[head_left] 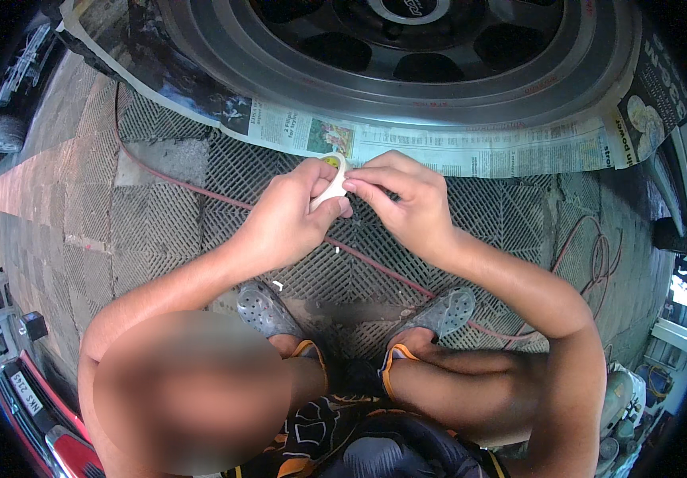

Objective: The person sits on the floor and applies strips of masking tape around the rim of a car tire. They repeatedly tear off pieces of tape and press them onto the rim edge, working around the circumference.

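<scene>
A roll of white masking tape (pixel 332 188) is gripped in my left hand (pixel 287 211), with the thumb on its near side and the fingers on its far side. My right hand (pixel 415 209) pinches at the roll's right edge with thumb and fingertips. Whether a loose end of tape lies between those fingertips is too small to tell. Just beyond both hands, printed newspaper (pixel 479 150) runs along the near edge of a large grey wheel (pixel 359 102) with a dark centre. The newspaper also shows at the wheel's left and right sides.
A thin red hose (pixel 200 190) crosses the gridded floor beneath my hands and loops at the right. Grey clogs (pixel 268 312) are on my feet. Small white scraps (pixel 278 285) lie nearby. A red-and-black vehicle (pixel 60 438) stands at lower left, and machinery (pixel 622 398) at lower right.
</scene>
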`<state>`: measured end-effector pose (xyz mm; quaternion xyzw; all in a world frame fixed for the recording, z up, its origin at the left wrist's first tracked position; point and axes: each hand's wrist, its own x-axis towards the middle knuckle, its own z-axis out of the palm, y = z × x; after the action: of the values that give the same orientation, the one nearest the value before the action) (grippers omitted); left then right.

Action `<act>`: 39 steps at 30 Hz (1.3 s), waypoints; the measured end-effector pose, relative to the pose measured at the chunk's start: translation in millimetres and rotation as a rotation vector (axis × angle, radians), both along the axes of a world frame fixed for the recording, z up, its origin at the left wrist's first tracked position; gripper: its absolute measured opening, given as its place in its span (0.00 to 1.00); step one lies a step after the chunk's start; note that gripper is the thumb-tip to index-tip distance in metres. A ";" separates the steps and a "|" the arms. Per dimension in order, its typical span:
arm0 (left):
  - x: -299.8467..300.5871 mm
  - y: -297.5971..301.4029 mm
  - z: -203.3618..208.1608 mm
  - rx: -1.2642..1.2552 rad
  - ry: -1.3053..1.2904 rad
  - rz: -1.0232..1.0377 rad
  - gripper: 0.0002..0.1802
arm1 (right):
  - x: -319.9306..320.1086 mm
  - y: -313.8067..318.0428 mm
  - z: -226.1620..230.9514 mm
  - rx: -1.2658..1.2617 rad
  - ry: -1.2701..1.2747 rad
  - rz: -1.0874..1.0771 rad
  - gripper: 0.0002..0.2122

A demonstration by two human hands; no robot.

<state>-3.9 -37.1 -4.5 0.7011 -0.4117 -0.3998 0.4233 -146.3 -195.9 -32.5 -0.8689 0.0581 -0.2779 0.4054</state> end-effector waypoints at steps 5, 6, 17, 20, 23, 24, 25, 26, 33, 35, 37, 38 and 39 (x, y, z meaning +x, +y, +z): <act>-0.1 14.0 10.0 -0.079 0.000 -0.103 0.13 | 0.7 -9.5 16.8 -0.025 0.131 -0.037 0.05; 6.0 21.4 12.5 -0.089 -0.062 -0.163 0.13 | 1.7 -16.3 22.0 -0.043 0.159 -0.030 0.05; 9.2 29.1 -5.8 0.230 0.126 0.017 0.22 | -10.9 -33.4 39.3 0.444 0.461 0.059 0.14; 7.5 33.3 -9.3 0.208 0.112 0.025 0.21 | -11.3 -32.3 34.3 0.633 0.433 0.058 0.12; 7.0 38.1 -5.6 0.167 0.159 0.005 0.20 | -8.6 -30.8 36.6 0.814 0.426 0.034 0.09; 7.0 39.3 -4.9 0.146 0.186 -0.006 0.20 | -7.4 -30.5 37.8 0.866 0.423 0.021 0.09; 6.4 40.4 -5.4 0.136 0.190 -0.010 0.20 | -7.7 -30.4 37.1 0.833 0.404 0.030 0.08; 5.3 41.4 -6.4 0.126 0.195 -0.015 0.20 | -9.3 -30.3 35.8 0.799 0.385 0.038 0.08; 25.0 66.1 -35.0 0.169 0.453 0.255 0.21 | -20.0 9.0 36.8 0.325 0.278 -0.082 0.05; 64.0 124.0 -69.8 0.312 0.479 0.494 0.19 | -20.8 -26.8 38.2 0.330 0.083 -0.242 0.05; 93.6 204.1 -105.7 0.537 0.180 0.480 0.20 | -32.3 -67.2 60.5 0.341 0.203 -0.292 0.06; 99.3 262.6 -149.0 0.582 -0.135 0.545 0.19 | -37.3 -73.5 65.1 0.349 0.218 -0.266 0.07; 113.8 321.7 -179.4 0.634 -0.320 0.390 0.20 | -41.0 -79.9 70.8 0.347 0.235 -0.239 0.07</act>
<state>110.0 284.6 -183.9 0.9153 -0.1877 -0.3050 0.1845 -187.3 -275.8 38.3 -0.7996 0.2540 -0.2068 0.5033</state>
